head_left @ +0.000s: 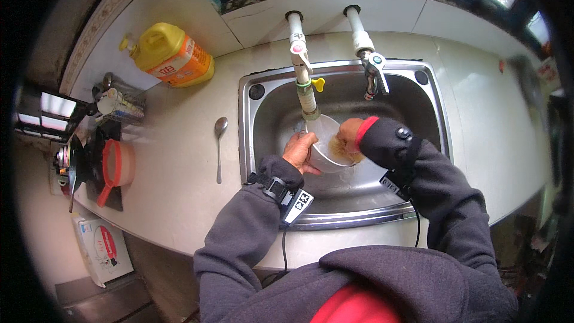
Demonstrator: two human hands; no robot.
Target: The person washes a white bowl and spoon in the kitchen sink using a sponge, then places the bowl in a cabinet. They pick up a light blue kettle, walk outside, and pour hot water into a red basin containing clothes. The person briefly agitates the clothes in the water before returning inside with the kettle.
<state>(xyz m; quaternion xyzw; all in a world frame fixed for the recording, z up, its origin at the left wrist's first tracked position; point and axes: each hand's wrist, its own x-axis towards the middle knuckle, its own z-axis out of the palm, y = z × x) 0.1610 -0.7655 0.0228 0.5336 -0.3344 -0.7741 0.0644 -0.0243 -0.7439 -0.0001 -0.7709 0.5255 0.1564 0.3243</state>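
Observation:
A whitish bowl (321, 148) is held tilted over the steel sink (266, 125), under the left tap's spout. My left hand (299, 152) grips its left side, fingers wrapped around the rim and wall. Inside the bowl, my right hand (350, 134) is closed on a yellowish, fibrous scrubber (339, 151), pressing it near the inner wall. Part of the scrubber is hidden by the hand. Whether water runs from the left tap (307, 98) is hard to tell.
A second tap (372, 72) hangs over the sink's right side. On the counter to the left lie a metal spoon (220, 149) and a yellow jug with a pump (173, 57). Farther left are an orange-pink strainer-like pan (116, 164) and a utensil holder (122, 106).

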